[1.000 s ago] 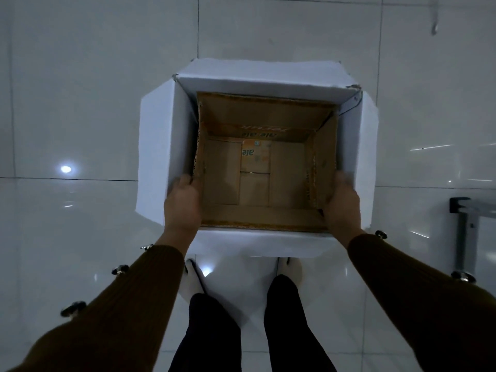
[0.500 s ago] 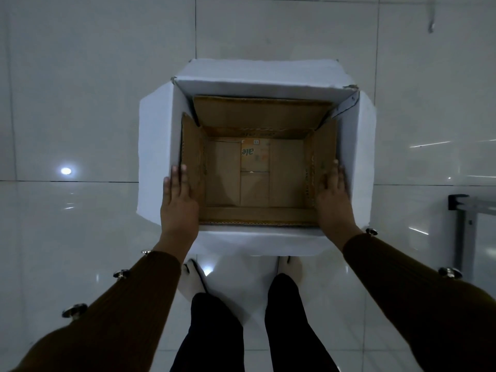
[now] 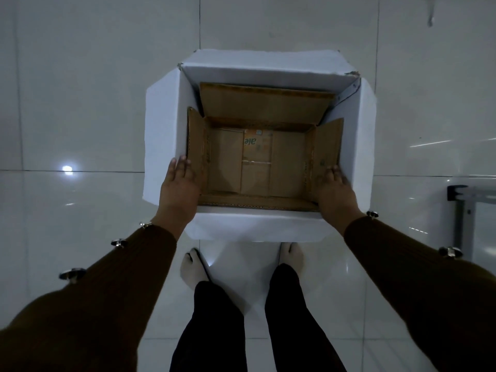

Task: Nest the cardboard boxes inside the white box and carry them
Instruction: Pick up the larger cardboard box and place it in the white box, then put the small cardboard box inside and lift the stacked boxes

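Observation:
A large white box stands open on the tiled floor in front of my feet, its flaps spread outward. A brown cardboard box sits nested inside it, open at the top, its flaps standing up. My left hand lies flat, fingers extended, against the cardboard box's left flap at the near left corner. My right hand rests flat on the right flap at the near right corner. Neither hand grips anything. Inside the cardboard box I see only its bottom panels with a printed label.
Glossy white floor tiles surround the box on all sides. A grey metal frame stands at the right edge. My legs and feet are just behind the white box.
The cardboard box has sunk deeper into the white box. My hands went from gripping its sides to lying flat with fingers extended on the side flaps.

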